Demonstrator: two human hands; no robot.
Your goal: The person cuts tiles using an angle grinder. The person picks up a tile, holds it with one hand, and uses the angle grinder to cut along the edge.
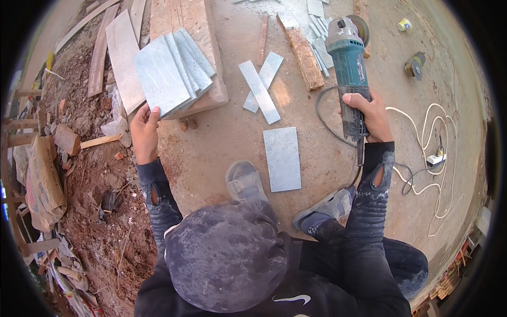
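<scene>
My right hand is wrapped round the dark lower body of a teal angle grinder, whose disc points away from me. Its cord hangs from the handle end. At the left, my left hand pinches the near corner of the top grey tile, with the thumb on top and the other fingers partly hidden. More grey tiles lie fanned out beneath it on a pale block. A single rectangular tile lies flat on the ground between my hands, near my feet.
Two narrow tile strips lie crossed ahead, beside a wooden block. Cut pieces lie farther off. At right are a white cable, a power strip and another tool. Rubble and soil cover the left.
</scene>
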